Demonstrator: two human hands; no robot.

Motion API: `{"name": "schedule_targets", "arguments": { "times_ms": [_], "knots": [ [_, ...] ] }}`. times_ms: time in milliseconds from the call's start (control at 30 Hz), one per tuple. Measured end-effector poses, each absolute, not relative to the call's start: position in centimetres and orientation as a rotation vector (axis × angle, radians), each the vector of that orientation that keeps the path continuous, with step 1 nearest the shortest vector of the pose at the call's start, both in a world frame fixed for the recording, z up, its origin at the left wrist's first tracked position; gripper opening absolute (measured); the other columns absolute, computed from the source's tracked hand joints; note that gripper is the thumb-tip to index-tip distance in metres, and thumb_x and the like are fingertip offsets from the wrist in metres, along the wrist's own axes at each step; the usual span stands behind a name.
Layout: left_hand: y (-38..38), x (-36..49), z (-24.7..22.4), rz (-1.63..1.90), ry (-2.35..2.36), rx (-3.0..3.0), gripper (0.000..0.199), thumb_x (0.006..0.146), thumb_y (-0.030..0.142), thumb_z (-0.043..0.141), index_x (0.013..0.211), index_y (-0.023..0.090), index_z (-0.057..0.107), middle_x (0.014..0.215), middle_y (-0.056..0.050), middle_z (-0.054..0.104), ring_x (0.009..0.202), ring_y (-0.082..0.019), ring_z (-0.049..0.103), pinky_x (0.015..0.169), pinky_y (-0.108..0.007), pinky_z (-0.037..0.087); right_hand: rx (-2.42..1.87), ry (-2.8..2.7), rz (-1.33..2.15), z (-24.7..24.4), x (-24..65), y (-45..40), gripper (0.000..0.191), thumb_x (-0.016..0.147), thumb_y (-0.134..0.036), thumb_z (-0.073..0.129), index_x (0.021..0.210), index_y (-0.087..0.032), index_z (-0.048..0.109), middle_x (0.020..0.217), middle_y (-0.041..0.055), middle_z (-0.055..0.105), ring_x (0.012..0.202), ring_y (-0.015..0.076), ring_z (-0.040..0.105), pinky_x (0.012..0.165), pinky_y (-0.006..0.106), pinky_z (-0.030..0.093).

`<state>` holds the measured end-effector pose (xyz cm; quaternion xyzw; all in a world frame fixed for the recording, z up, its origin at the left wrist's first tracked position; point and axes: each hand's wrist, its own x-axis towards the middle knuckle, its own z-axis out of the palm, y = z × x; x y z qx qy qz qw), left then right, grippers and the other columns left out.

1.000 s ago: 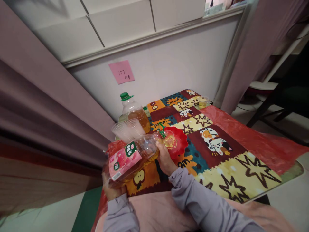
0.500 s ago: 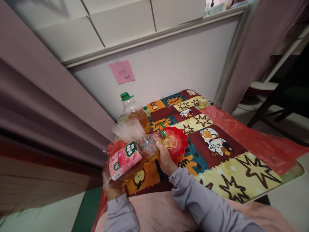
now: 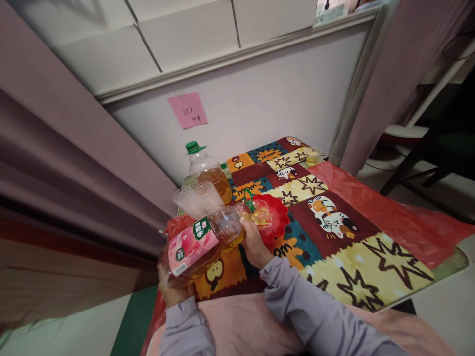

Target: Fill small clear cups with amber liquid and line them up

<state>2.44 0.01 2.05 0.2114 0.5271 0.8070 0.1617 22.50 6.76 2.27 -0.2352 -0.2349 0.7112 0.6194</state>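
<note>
Both left hand and right hand still curl round the tipped bottle, lower middle of the frame (same as before).

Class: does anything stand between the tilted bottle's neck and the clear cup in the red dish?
A green strip shows between the bottle and the clear cup; whether it obstructs is unclear. Nothing else visible intervenes.

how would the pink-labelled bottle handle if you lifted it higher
The pink-labelled bottle probably feels heavy: amber liquid shows inside, and the left hand and right hand hold it. It is tilted, so its balance may shift as liquid sloshes. Its clear walls look plastic, so might flex when squeezed.
</note>
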Motion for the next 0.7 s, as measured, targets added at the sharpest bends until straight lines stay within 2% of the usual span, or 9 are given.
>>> {"name": "schedule_targets", "arguments": {
  "times_ms": [167,367,700],
  "knots": [
    [0.05,2.52,2.15,2.296,1.498,0.606,0.048,0.083,0.059,0.084,0.117,0.025,0.083,0.129,-0.005,0.085,0.123,-0.032,0.077,0.118,-0.051,0.060,-0.541,-0.533,1.643,2.51,22.56,6.73,0.050,0.095,-0.064,0.079,0.129,-0.028,0.078,0.122,0.0056,0.089,0.133,0.0351,0.077,0.117,0.057,0.062],
    [-0.07,2.33,1.95,2.275,1.495,0.623,0.044,0.084,0.059,0.086,0.114,0.026,0.082,0.127,-0.005,0.084,0.130,-0.034,0.075,0.124,-0.054,0.054,-0.551,-0.527,1.640,2.59,22.51,6.69,0.050,0.095,-0.066,0.079,0.128,-0.029,0.078,0.121,0.0047,0.089,0.132,0.0355,0.078,0.117,0.058,0.062],
    [0.07,2.41,2.31,2.298,1.498,0.567,0.043,0.079,0.057,0.088,0.110,0.027,0.082,0.127,-0.004,0.085,0.123,-0.033,0.076,0.121,-0.055,0.058,-0.536,-0.526,1.655,2.67,22.55,6.75,0.048,0.095,-0.065,0.079,0.126,-0.028,0.078,0.123,0.0045,0.088,0.132,0.0347,0.077,0.118,0.058,0.061]
  ]
}}
